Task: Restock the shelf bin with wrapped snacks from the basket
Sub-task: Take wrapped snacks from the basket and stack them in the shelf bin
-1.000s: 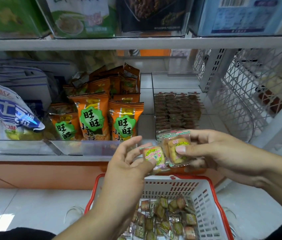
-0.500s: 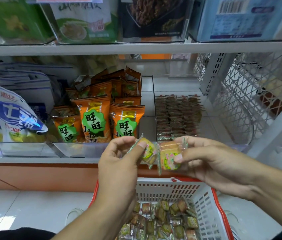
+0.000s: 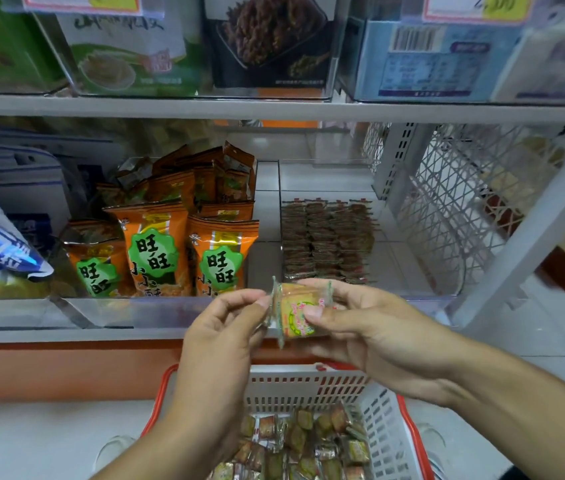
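Head view takes in the white metal shelf (image 3: 274, 109), and on it the clear plastic shelf bin (image 3: 412, 292) with neat rows of small brown wrapped snacks (image 3: 326, 240) filling its middle and its front strip bare. Just left stands another clear bin of orange puffed-snack bags (image 3: 156, 247). Below, on the floor, sits the red-rimmed white plastic basket (image 3: 388, 424), its bottom covered with loose wrapped pieces.

Between shelf edge and basket, both hands hold a small stack of clear-wrapped yellowish snacks (image 3: 300, 313). The right hand (image 3: 371, 330) has its grip clamped on the stack, thumb across the printed face; the left hand (image 3: 225, 327) pinches the crimped wrapper end.

The stack appears to stand on edge, printed face toward the camera, long axis left to right, crimped ends at either side.

To do this step well, the person would likely square the pieces flush, then set them down in the bare front strip, matching the lie of the rows already there.
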The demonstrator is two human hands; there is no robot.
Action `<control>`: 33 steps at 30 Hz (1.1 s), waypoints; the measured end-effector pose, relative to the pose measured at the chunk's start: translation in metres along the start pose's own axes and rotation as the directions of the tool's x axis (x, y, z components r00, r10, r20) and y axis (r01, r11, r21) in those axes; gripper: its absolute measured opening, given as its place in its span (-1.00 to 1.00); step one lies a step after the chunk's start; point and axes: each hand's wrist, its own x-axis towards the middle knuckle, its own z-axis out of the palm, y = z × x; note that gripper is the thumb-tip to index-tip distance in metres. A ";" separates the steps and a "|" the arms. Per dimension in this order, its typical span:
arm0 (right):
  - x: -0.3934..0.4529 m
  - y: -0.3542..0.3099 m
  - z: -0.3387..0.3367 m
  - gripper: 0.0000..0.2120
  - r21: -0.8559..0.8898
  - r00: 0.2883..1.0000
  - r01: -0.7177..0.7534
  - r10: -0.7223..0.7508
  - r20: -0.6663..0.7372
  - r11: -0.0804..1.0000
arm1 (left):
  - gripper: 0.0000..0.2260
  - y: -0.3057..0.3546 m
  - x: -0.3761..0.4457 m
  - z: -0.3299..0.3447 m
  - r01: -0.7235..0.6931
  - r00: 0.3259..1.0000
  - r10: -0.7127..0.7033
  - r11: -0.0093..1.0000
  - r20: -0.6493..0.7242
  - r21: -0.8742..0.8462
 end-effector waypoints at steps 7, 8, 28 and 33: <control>0.016 -0.071 -0.074 -0.48 -0.972 0.803 -0.204 -0.548 -0.233 0.114 | -0.58 -0.008 -0.001 0.008 -0.606 0.790 0.227 0.430 0.569 0.670; 0.024 -0.073 -0.087 -0.52 -0.960 0.808 -0.281 -0.540 -0.236 -0.002 | -0.50 -0.012 0.002 0.010 -0.652 0.754 0.181 0.318 0.631 0.688; 0.119 -0.060 -0.143 -0.44 -0.892 0.813 -0.289 -0.403 -0.420 0.347 | -0.39 -0.023 0.020 0.016 -0.685 0.718 -0.108 0.070 0.688 0.726; 0.120 -0.057 -0.150 -0.24 -0.791 0.701 -0.347 -0.420 -0.576 0.505 | -0.42 -0.019 0.018 0.017 -0.674 0.724 -0.119 0.083 0.679 0.734</control>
